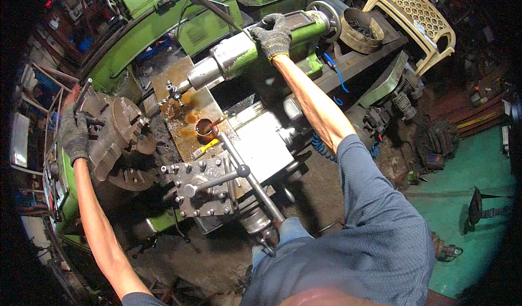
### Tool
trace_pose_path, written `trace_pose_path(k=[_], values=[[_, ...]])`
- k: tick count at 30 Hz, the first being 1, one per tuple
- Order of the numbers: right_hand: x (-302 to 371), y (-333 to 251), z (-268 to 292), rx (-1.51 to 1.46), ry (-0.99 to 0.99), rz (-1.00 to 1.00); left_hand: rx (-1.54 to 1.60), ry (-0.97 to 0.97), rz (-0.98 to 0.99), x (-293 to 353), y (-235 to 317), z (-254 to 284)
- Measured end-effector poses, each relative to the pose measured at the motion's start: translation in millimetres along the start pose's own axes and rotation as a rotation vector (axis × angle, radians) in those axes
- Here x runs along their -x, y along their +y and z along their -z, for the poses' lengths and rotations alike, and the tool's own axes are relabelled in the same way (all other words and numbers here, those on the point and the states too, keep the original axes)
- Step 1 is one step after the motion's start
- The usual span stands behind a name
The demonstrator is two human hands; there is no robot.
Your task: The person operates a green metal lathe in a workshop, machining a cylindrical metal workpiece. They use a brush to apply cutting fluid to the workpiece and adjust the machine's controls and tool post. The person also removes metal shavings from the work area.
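My left hand (75,134), in a dark grey work glove, is at the left edge of the large steel lathe chuck (124,122). A short metal rod (84,91) sticks up by its fingers. Blur there hides whether the fingers close on anything. In the same kind of glove, my right hand (273,35) lies on top of the green tailstock (242,53), fingers bent over it and apart. A long dark lever (215,9) rises beside that hand. The drill chuck (174,92) at the tailstock's front points toward the lathe chuck.
Between them lies an oily plate (187,126) with a brown pot (206,130) and a yellow-handled brush (206,148). Nearer stands the tool post (201,189) with its ball-ended handle (223,178). A bucket (361,31) and a beige plastic chair (416,17) are at far right.
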State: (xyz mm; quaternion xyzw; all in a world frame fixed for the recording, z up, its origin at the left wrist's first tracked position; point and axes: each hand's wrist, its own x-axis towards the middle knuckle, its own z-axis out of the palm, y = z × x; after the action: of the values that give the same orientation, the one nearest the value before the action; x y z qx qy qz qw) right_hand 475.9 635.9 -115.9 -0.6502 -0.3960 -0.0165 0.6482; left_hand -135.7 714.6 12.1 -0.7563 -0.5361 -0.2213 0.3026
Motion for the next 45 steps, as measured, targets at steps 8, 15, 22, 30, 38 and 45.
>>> trace_pose_path(k=[8, 15, 22, 30, 38, 45], values=[[38.4, -19.7, 11.6, -0.171, -0.007, 0.159, 0.035, 0.111, -0.103, 5.0, -7.1, -0.7], [99.5, -59.4, 57.8, -0.644, -0.119, -0.269, 0.215, -0.055, -0.009, -4.5, 4.5, 5.7], [160.2, -54.9, 92.7, -1.396, -0.045, -1.143, 0.149, -0.019, -0.062, -5.6, -11.8, -15.5], [192.9, -90.5, 108.9, -1.358, -0.04, -1.174, 0.119, -0.098, -0.159, -13.3, -33.8, -42.8], [159.9, -126.2, 94.9, -0.091, -0.649, -0.281, 0.198, -0.066, -0.126, -22.9, 18.2, 1.8], [144.7, -199.1, -39.1, 0.396, -1.014, 0.266, 0.162, -0.124, -0.057, -17.6, 11.4, 8.4]])
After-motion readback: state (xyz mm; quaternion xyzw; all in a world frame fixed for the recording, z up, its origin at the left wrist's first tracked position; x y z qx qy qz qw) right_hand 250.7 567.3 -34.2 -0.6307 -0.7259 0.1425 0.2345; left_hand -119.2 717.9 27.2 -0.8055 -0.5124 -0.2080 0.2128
